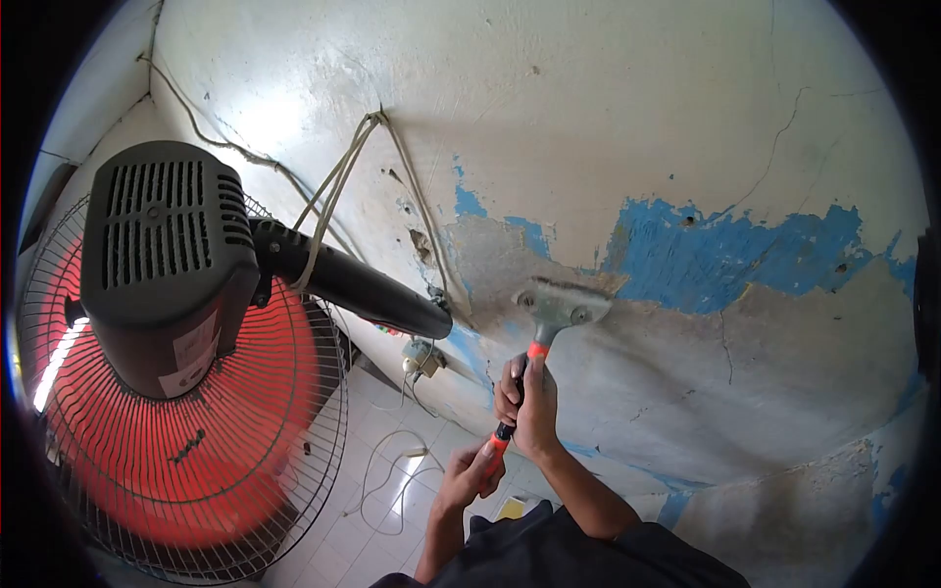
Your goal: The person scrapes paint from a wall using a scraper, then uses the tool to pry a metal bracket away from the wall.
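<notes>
**Fan beside a peeling wall, with two hands gripping a long scraper**

A large fan with a dark motor housing and a red glow through its wire cage fills the left side, close to the camera. Its black pole slants down to the right, with a cord looped around it.

Right of the fan, both hands are closed around the handle of the scraper. The left hand wraps the lower end; the right hand grips higher up and is nearer the wide head.

The scraper points away from the person, its long axis leaning slightly right. Its head lies beyond both hands, over a bare grey area of the wall, just left of and below a ragged blue patch. Whether the edge touches the wall, I cannot tell.
</notes>
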The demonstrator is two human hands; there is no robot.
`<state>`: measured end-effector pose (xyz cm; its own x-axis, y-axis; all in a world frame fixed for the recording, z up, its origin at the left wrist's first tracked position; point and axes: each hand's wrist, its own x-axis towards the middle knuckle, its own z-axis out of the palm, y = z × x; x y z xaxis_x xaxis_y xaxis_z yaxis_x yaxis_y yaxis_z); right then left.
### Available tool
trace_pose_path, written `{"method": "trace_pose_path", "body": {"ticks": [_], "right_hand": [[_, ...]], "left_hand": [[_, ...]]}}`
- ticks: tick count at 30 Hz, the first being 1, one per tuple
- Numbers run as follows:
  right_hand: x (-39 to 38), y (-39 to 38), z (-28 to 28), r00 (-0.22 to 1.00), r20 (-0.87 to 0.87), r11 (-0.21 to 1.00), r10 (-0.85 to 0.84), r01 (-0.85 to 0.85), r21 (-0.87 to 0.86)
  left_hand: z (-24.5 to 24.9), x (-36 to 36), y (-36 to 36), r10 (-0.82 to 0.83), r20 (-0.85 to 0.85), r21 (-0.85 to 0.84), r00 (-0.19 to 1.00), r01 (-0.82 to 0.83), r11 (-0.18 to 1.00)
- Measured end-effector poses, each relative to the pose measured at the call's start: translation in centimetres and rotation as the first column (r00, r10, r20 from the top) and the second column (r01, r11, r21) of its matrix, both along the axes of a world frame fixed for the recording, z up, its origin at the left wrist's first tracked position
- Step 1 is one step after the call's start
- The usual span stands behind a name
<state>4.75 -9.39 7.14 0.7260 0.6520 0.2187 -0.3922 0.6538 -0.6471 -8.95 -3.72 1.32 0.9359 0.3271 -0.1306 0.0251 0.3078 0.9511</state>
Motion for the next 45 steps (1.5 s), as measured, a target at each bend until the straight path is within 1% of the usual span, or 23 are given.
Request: {"method": "trace_pose_path", "body": {"ticks": [1,2,4,5,6,7,9,10,12,14,16,19,21,25,26,29,30,33,34,37,41,42,45], "right_hand": [[0.2,-0.2,1.5,1.0,0.014,1.0,-0.027,0.027,0.015],[0.4,-0.5,3.2,1.0,-0.001,0.998,-0.028,0.028,-0.055],[0.2,-0.3,2.3,0.999,-0.043,0.997,-0.015,0.012,-0.077],[0.2,0.0,1.7,0.998,-0.059,0.996,-0.005,0.0,-0.089],[-0.3,-0.1,0.6,0.994,-0.096,0.986,-0.046,0.03,-0.162],[-0.5,-0.3,0.0,0.993,-0.099,0.982,-0.056,0.037,-0.186],[-0.5,-0.7,-0.6,0.992,-0.103,0.972,-0.077,0.052,-0.228],[-0.3,-0.6,-0.2,0.997,-0.035,0.98,-0.074,0.067,-0.19],[0.2,-0.7,3.1,0.993,0.011,0.976,-0.116,0.116,-0.184],[-0.1,-0.4,3.6,0.984,0.066,0.969,-0.166,0.176,-0.173],[0.0,-0.4,3.1,0.988,0.021,0.971,-0.152,0.154,-0.181],[-0.5,-0.8,1.6,0.992,0.013,0.964,-0.126,0.126,-0.233],[-0.4,-1.0,1.5,0.994,0.011,0.962,-0.111,0.11,-0.249],[0.1,-0.9,4.4,0.986,0.093,0.97,-0.141,0.156,-0.186],[0.3,-0.6,3.7,0.989,0.058,0.975,-0.133,0.141,-0.173],[-0.4,-1.2,2.4,0.991,0.04,0.958,-0.128,0.134,-0.252],[-0.5,-1.2,2.0,0.99,0.038,0.956,-0.133,0.138,-0.26],[0.0,-1.3,3.4,0.988,0.016,0.968,-0.151,0.151,-0.202],[0.2,-1.5,4.9,0.979,0.102,0.964,-0.175,0.192,-0.186],[0.3,-1.0,4.1,0.983,0.08,0.964,-0.164,0.177,-0.201],[0.3,-1.7,1.6,0.988,0.089,0.961,-0.13,0.148,-0.234],[0.4,-1.8,1.8,0.986,0.101,0.963,-0.131,0.151,-0.222],[1.4,-1.9,6.4,0.977,0.142,0.966,-0.157,0.181,-0.183]], "left_hand": [[0.9,0.5,0.0,0.009,0.009,0.021,1.0,-0.009,1.0],[1.1,0.6,0.2,-0.003,0.018,0.023,1.0,0.003,1.0],[1.2,0.7,0.7,-0.023,0.039,0.03,0.999,0.022,0.999],[0.7,0.6,0.8,-0.062,0.019,-0.02,0.998,0.062,0.998],[-0.6,0.0,0.5,-0.095,0.0,-0.076,0.995,0.095,0.993],[-1.5,-0.6,0.2,-0.13,-0.015,-0.13,0.991,0.127,0.983],[-1.8,-0.4,-0.4,-0.095,-0.015,-0.114,0.995,0.092,0.989],[-0.9,0.0,-0.4,-0.086,-0.015,-0.095,0.996,0.084,0.992],[1.0,0.8,-0.4,-0.071,0.005,-0.017,0.997,0.071,0.997],[1.0,0.7,0.3,-0.101,0.021,-0.074,0.995,0.102,0.992],[1.0,0.7,0.4,-0.106,0.038,-0.068,0.994,0.108,0.992],[-0.3,-0.3,-1.0,-0.114,-0.027,-0.2,0.993,0.106,0.974],[0.0,0.2,-0.8,-0.109,-0.028,-0.157,0.994,0.103,0.982],[2.3,0.9,0.2,-0.148,0.019,-0.109,0.989,0.149,0.983],[1.8,0.9,0.3,-0.117,0.026,-0.052,0.993,0.119,0.992],[0.6,-0.2,-1.1,-0.119,-0.009,-0.173,0.993,0.115,0.978],[0.5,-0.3,-1.3,-0.131,-0.026,-0.183,0.991,0.124,0.975],[1.8,0.6,-0.8,-0.117,-0.001,-0.049,0.993,0.117,0.992],[3.1,1.1,-0.5,-0.166,0.009,-0.02,0.986,0.166,0.986],[2.0,1.3,-0.1,-0.128,0.043,-0.052,0.991,0.131,0.99],[-0.3,0.6,-1.3,-0.15,0.041,-0.096,0.988,0.153,0.984],[0.0,0.9,-1.3,-0.158,0.029,-0.118,0.987,0.16,0.98],[3.0,2.4,-0.9,-0.166,0.072,-0.023,0.983,0.168,0.986]]}}
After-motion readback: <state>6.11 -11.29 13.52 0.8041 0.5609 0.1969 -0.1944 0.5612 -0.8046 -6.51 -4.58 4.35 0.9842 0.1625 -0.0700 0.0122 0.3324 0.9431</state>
